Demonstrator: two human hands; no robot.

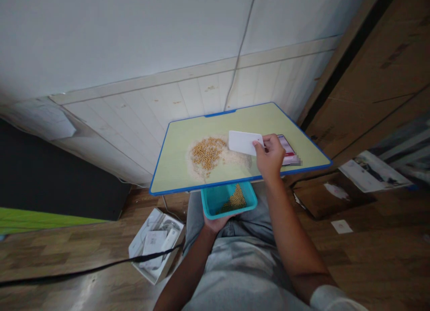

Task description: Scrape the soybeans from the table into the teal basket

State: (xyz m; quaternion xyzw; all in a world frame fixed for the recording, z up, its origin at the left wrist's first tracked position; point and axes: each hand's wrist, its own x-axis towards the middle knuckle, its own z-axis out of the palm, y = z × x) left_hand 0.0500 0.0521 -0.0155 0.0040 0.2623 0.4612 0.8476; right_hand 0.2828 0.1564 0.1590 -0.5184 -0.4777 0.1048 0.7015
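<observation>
A teal plastic box (229, 211) with yellowish beans (237, 198) in it is held below the table's front edge by my left hand (217, 223), which supports it from underneath. My right hand (269, 156) pinches a flat white card (244, 142) between thumb and fingers, over the tabletop. Left of the card lies a heap of yellow beans (205, 153) on and among pale rice-like grains (235, 158). The grains reach to below the card.
The pale green table (178, 141) has a blue rim. A phone (286, 149) lies on it, right of my right hand. An open white box (157, 244) stands on the floor at left, with a black strap (101, 267) across it. Cardboard (376, 91) stands at right.
</observation>
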